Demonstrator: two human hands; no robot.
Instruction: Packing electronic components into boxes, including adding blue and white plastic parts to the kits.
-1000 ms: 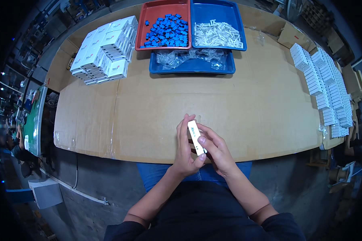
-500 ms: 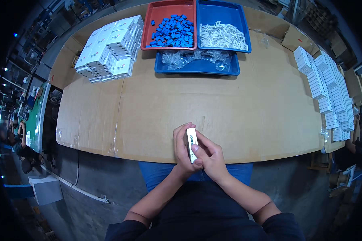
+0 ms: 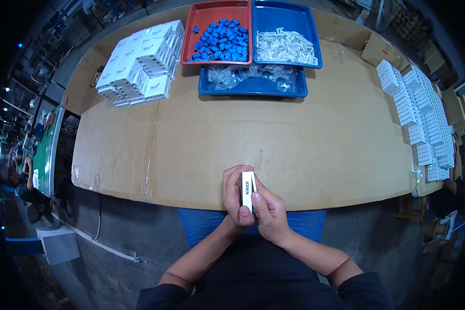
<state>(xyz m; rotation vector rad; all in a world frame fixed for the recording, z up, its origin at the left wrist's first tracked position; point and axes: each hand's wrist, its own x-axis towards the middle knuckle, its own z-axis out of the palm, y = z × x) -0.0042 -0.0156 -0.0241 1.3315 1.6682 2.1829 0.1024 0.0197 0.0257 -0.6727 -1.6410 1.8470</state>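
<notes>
A small white box (image 3: 247,190) with dark print on its narrow face stands between my hands, over the table's near edge. My left hand (image 3: 232,195) wraps its left side, with the thumb at the box's near end. From the right, my right hand (image 3: 273,213) grips it with the thumb pressed on the right edge. A dark line, perhaps a gap, runs along that edge. The fingers behind and under the box are mostly hidden.
Stacked white boxes (image 3: 139,59) stand far left, and rows of white cartons (image 3: 423,111) line the right side. A red tray (image 3: 191,31) holds blue pieces; a blue tray (image 3: 315,39) holds white ones. Below, another blue tray (image 3: 253,93) holds clear plastic bags. Cardboard (image 3: 284,139) covers the table.
The box has tipped slightly and come a little nearer to me. My right thumb has shifted off its printed face to the right edge, and my left thumb lies at its near end.
</notes>
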